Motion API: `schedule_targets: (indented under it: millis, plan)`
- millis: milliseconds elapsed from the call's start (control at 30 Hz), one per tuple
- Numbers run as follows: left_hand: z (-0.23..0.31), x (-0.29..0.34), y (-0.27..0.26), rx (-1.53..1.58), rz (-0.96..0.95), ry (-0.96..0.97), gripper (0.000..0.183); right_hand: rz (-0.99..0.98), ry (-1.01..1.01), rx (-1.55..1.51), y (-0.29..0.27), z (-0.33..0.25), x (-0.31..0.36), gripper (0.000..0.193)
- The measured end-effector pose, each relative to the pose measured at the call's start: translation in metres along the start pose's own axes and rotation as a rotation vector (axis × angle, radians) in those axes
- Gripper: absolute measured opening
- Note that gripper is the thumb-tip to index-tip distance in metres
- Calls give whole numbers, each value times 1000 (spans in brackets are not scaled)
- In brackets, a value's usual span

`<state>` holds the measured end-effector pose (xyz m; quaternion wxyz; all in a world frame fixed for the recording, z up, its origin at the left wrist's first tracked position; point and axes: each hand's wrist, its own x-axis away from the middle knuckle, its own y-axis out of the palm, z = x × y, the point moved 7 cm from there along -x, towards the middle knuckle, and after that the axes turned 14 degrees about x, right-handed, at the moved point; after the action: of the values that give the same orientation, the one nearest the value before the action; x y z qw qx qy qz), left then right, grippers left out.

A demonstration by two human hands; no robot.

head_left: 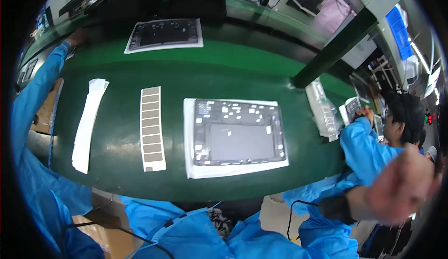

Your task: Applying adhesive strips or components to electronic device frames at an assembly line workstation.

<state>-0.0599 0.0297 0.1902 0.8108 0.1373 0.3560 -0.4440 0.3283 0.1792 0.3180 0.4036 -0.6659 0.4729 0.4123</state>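
Your right hand (403, 186) is too blurred to tell its grip, and your left hand is out of sight; the dark panel (240, 140) lies on white sheeting (188, 135) right of the grey label strip (151, 126); one low, careless sweep could skew both.

This was an electronics workshop.
A green bench (119, 124) bore a dark device panel (240, 143); a blue-smocked co-worker (368, 142) worked at three o'clock.
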Motion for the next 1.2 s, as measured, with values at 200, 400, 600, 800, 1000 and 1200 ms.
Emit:
schedule_targets:
  millis: [200,400,600,800,1000,1200]
  plan:
    - [-1,4,-18,-19,-41,-69,35,-1,907,-232,150,107,148,65]
    - [-67,50,27,-452,-385,-268,40,-491,1159,-367,255,107,212,19]
    - [-125,103,36,-544,-440,-455,47,-584,983,-70,293,117,210,9]
    - [-127,104,39,-545,-461,-435,47,-642,981,45,299,125,224,13]
    - [-123,103,40,-608,-557,-443,60,-686,1031,45,304,126,231,15]
    - [-128,106,37,-579,-570,-443,76,-625,1115,-63,306,125,240,14]
